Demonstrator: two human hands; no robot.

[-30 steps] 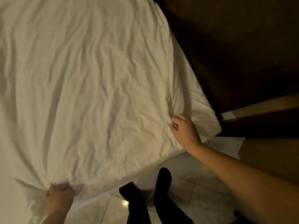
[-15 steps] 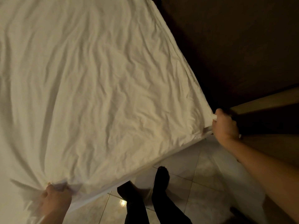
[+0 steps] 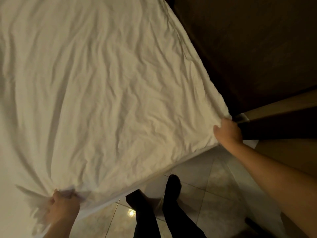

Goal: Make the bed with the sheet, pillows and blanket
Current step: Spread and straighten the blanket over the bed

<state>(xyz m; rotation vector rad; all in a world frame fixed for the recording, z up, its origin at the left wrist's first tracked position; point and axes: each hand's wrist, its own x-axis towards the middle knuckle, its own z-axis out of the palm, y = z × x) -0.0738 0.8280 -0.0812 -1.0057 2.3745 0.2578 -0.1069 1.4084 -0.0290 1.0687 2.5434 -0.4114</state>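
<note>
**Sheet (image 3: 106, 100) gripped along near edge**

Right hand (image 3: 227, 133) is clamped on the sheet at the near right corner of the bed (image 3: 180, 164). Left hand (image 3: 60, 206), blurred, seems to fist bunched sheet at the near edge. The sheet lies wrinkled across the bed.

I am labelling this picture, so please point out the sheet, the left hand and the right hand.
sheet (image 3: 111, 100): head view, wrinkled middle of the cloth.
left hand (image 3: 62, 207): head view, back of the hand.
right hand (image 3: 227, 133): head view, back of the hand.
</note>
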